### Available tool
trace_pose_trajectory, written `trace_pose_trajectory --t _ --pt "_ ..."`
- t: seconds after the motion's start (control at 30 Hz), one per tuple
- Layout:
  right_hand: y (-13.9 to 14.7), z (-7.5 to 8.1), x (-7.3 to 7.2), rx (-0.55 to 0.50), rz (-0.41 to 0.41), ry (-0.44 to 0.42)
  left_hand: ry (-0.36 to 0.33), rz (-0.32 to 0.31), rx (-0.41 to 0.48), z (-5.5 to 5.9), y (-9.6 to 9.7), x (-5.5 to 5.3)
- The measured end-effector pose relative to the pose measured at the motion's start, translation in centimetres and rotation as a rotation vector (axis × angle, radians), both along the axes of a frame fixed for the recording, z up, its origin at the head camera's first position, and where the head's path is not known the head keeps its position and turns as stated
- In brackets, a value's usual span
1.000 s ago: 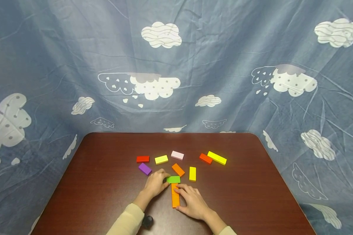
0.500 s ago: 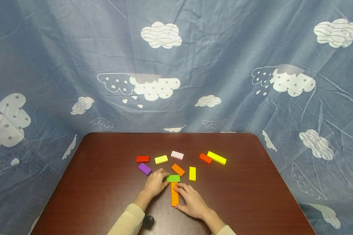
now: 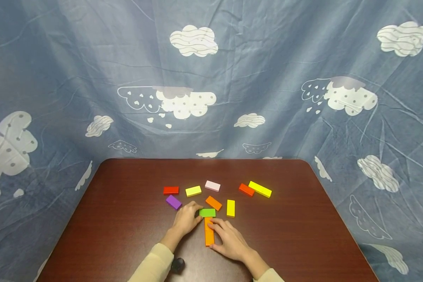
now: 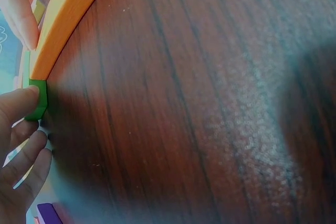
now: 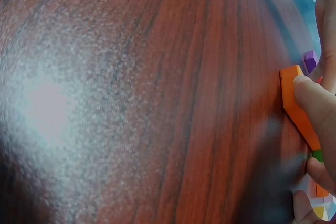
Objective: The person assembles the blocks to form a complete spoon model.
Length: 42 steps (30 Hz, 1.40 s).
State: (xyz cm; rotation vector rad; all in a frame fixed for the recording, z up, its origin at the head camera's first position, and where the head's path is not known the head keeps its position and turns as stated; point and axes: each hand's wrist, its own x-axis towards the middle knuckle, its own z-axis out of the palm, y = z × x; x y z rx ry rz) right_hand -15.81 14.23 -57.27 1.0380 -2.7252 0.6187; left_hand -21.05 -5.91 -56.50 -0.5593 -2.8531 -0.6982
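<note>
My left hand [image 3: 186, 220] pinches a green block [image 3: 207, 212] at its left end; in the left wrist view the thumb presses on the green block's [image 4: 38, 99] near side. A long orange block [image 3: 209, 233] lies lengthwise toward me, its far end up against the green block like the stem of a T. My right hand [image 3: 230, 242] grips this orange block from the right, fingers near its far end and thumb at its near end. The right wrist view shows the thumb on the orange block's [image 5: 297, 95] end.
Beyond the hands lie a short orange block [image 3: 213, 203], purple block [image 3: 174, 202], pink block [image 3: 212, 186], yellow blocks [image 3: 230, 208] and red blocks [image 3: 170, 190]. A black round object [image 3: 178, 265] sits by the left sleeve. A cloud-print curtain [image 3: 211, 133] hangs behind the brown table [image 3: 127, 235].
The green block and the long orange block have slid together slightly away from me, both hands keeping hold of them. The other blocks have stayed in place.
</note>
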Motion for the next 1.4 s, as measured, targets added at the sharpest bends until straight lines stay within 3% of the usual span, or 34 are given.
trace_pose_trajectory --t 0.33,0.73,1.13,1.4 --pt "0.0 -0.1 -0.1 0.004 0.001 0.040 0.005 0.012 0.025 0.0 0.0 -0.1" --pt "-0.1 -0.1 0.1 0.015 -0.011 -0.013 -0.018 0.024 0.020 -0.1 0.0 0.0" --pt "0.5 0.9 -0.1 -0.044 -0.042 -0.101 -0.026 0.037 0.023 -0.2 0.0 0.1" --pt "2.0 1.4 -1.6 -0.118 -0.103 0.000 -0.042 0.056 0.021 -0.2 0.1 0.0"
